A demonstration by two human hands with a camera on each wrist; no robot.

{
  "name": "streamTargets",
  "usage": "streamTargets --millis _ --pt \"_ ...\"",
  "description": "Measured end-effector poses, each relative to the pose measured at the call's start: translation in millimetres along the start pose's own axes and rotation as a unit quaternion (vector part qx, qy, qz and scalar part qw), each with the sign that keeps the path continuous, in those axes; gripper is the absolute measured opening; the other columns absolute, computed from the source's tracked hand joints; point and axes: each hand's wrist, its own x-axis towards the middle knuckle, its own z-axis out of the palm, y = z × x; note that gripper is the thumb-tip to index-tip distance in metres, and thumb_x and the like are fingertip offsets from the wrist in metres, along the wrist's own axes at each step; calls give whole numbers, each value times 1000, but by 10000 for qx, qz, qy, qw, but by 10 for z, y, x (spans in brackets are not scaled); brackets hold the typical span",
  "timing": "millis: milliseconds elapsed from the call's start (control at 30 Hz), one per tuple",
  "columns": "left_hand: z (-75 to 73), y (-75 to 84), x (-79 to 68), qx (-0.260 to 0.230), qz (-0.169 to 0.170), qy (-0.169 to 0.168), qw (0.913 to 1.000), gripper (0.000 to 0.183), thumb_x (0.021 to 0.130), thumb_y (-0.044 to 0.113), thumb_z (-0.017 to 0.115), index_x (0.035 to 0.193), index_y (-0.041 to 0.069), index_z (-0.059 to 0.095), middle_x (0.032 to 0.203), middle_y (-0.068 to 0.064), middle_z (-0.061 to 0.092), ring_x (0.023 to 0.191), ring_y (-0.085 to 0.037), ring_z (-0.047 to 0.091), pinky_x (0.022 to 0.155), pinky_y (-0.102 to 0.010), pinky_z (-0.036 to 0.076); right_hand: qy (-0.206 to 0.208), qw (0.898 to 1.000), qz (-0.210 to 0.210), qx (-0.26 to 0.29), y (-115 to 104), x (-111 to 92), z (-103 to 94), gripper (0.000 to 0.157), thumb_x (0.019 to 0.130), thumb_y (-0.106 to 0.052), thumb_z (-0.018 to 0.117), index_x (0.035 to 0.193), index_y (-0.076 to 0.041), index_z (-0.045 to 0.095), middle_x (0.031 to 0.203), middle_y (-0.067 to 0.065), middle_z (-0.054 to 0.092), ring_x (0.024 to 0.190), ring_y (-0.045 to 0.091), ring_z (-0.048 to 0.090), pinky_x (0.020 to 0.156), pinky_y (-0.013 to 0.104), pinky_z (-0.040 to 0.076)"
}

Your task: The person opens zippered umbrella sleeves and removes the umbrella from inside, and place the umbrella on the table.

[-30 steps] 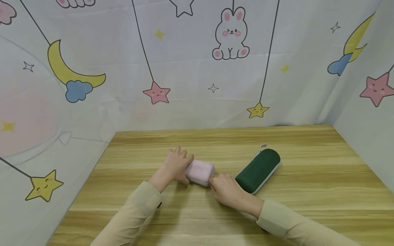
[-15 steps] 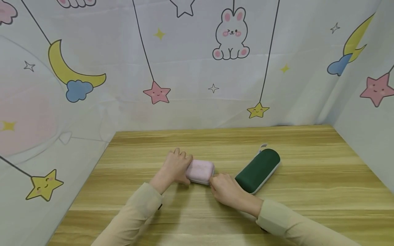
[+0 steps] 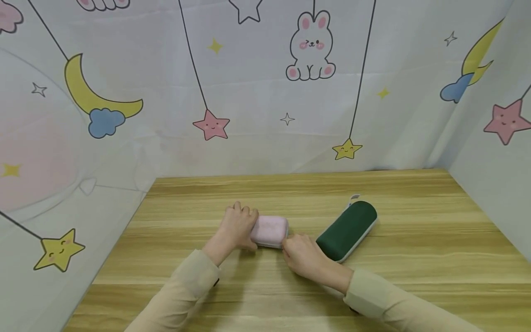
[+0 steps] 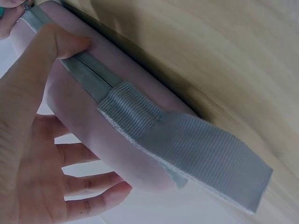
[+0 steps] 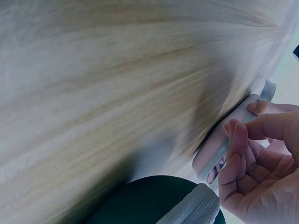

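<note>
A pink zippered case [image 3: 269, 230] lies on the wooden table. My left hand [image 3: 235, 229] grips its left end, with the thumb along the front side by the grey zipper tape [image 4: 91, 74] and the other fingers spread over the case. At the front right corner, my right hand [image 3: 306, 256] has curled fingers, with thumb and forefinger pinched together at the zipper. A small metal zipper slider [image 4: 26, 5] shows beside those fingers; its pull is hidden. In the right wrist view the zipper gapes near the corner, revealing folded pinkish-grey material [image 5: 217, 169]. A grey strap [image 4: 205, 151] sticks out from the left end.
A dark green case [image 3: 348, 230] with a pale underside lies slantwise just right of the right hand. Its light loop [image 3: 354, 198] points to the back. Behind the wooden table [image 3: 207, 189] hangs a printed white cloth [image 3: 249, 157].
The pink case has turned slightly, its right front corner shifting toward the back. My left hand has moved a little left and nearer with it. The right hand stays almost still.
</note>
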Motion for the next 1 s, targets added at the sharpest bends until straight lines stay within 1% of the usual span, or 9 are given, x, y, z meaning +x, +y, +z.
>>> streamTargets --millis 133,200,267,333,400,500,700,833,1000 --pt "-9 11 -12 19 -19 8 10000 99 58 79 69 130 12 56 104 -7 69 89 -26 60 65 -34 52 89 9999 3 -92 2 -2 5 31 86 -4 61 59 -12 49 54 -2 45 48 7 34 41 21 28" --pt "-12 1 -15 -163 -6 -51 9999 101 59 77 70 134 11 54 109 -9 68 95 -28 60 71 -37 53 114 9999 61 -105 5 0 4 31 86 -4 61 59 -12 49 55 -2 46 48 7 36 41 21 28" --pt "-15 -27 -23 -544 5 -139 9984 101 62 72 73 137 10 50 118 -10 66 106 -32 58 82 -43 53 145 9997 139 -101 7 4 4 31 86 -5 62 58 -13 49 54 -1 46 48 8 37 40 22 29" --pt "-12 -73 -39 -1056 33 -196 9942 99 64 63 78 140 8 47 126 -13 62 117 -36 54 93 -51 48 178 9997 184 -63 8 7 5 32 85 -4 62 58 -13 48 54 -1 47 48 8 37 40 22 29" --pt "-4 -137 -56 -1588 73 -266 9869 96 65 54 82 141 8 46 133 -15 57 125 -38 48 101 -58 41 210 9996 204 -16 6 7 5 33 85 -4 62 57 -13 48 53 -1 46 47 9 36 40 22 28" --pt "21 -250 -81 -2201 128 -454 9743 92 67 42 84 143 9 44 137 -16 53 128 -39 45 105 -61 35 249 9994 222 34 3 6 3 33 84 -4 61 56 -13 47 52 -2 45 47 8 35 39 22 28" --pt "86 -463 -129 -3094 192 -900 9465 88 69 26 82 146 11 41 139 -16 51 123 -36 53 101 -51 43 291 9993 251 6 -4 5 0 31 84 -4 61 57 -13 49 53 -1 48 47 8 37 40 23 29" --pt "127 -532 -145 -3342 314 -923 9374 87 68 22 81 145 12 41 134 -14 54 114 -29 57 94 -46 48 288 9993 219 -25 -10 3 -2 31 85 -4 62 57 -12 50 54 -1 49 47 9 38 40 23 30" --pt "163 -532 -132 -3450 373 -894 9336 85 68 22 81 144 11 43 128 -10 57 107 -24 58 90 -42 49 234 9995 200 30 -13 -2 -1 33 86 -4 61 57 -12 49 53 -1 46 47 8 36 40 22 28"
